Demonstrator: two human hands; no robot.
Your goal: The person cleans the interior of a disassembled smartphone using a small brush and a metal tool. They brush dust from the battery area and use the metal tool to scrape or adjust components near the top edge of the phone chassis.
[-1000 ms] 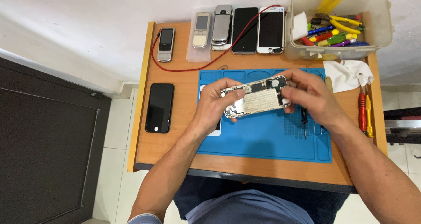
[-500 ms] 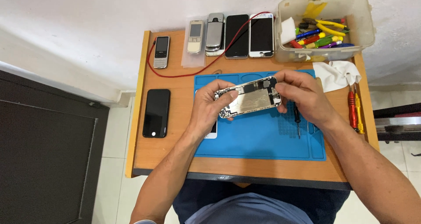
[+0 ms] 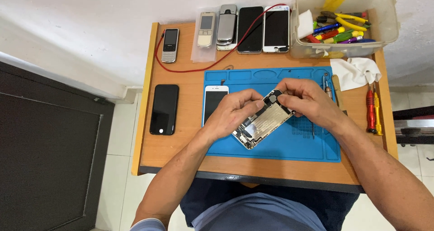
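An opened phone body (image 3: 263, 121), its circuit boards and metal shields showing, is held tilted over the blue work mat (image 3: 289, 142). My left hand (image 3: 233, 113) grips its lower left side. My right hand (image 3: 307, 100) has its fingertips pinched at the phone's upper end near the camera corner. A white-faced phone screen (image 3: 213, 100) lies on the mat just left of my left hand, partly hidden by it.
A black phone (image 3: 164, 109) lies on the wooden table (image 3: 181, 145) at the left. Several phones (image 3: 244, 28) line the back edge with a red cable (image 3: 194, 63). A clear tool box (image 3: 346, 23), white cloth (image 3: 357, 72) and screwdrivers (image 3: 373, 109) sit at the right.
The opened phone has turned from nearly level to a steep diagonal and come lower over the mat. Both hands moved with it, and the white screen is now uncovered.
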